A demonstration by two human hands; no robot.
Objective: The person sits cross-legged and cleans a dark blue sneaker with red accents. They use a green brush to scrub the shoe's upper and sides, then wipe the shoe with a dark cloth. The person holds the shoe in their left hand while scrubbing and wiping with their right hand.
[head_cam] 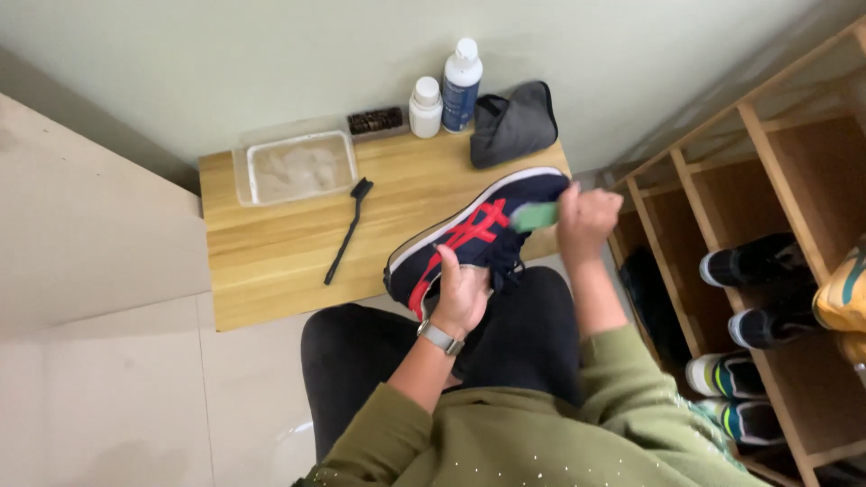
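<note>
— Where's the sneaker [469, 236]?

— Over the front edge of the wooden bench [271, 252], tilted, above the lap. The left hand [460, 293] is clamped round its heel end.

— And the right hand [586, 216]?

— Closed on a green cloth [535, 216], pressed to the sneaker's toe end. A black brush [348, 231] lies on the bench, left of the sneaker.

Brush [347, 231] on bench [271, 271], tub [298, 168] behind, rack [776, 180] right.
</note>
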